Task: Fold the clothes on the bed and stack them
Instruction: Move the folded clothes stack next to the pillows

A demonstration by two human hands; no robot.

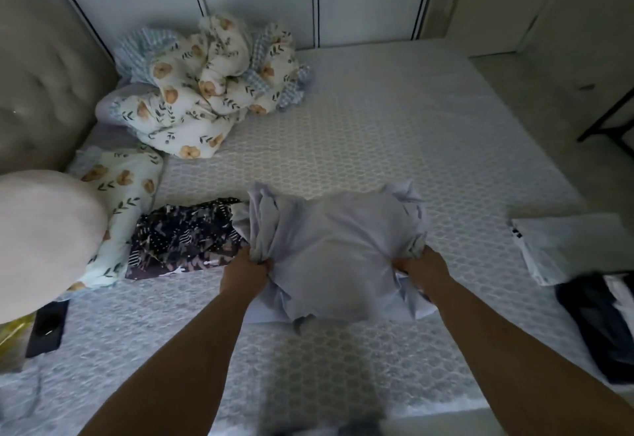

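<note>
Head view, L to R. Risk: pale lilac shirt (pixel 329 257) is bunched and lifted mid-bed (pixel 377 133), w/ one edge lying over the dark patterned garment (pixel 185 233); a pull could drag that piece along. Sleeves are crumpled at both grips, so a fold made now would likely trap creases. Cloth is slack, could slip and collapse. Folded white piece (pixel 562 247) and dark clothes (pixel 600 326) sit well apart at R edge.

Left hand (pixel 245 272): fingers curled, gripping shirt's L side. Right hand (pixel 423 269): same, clenched on R side.
</note>
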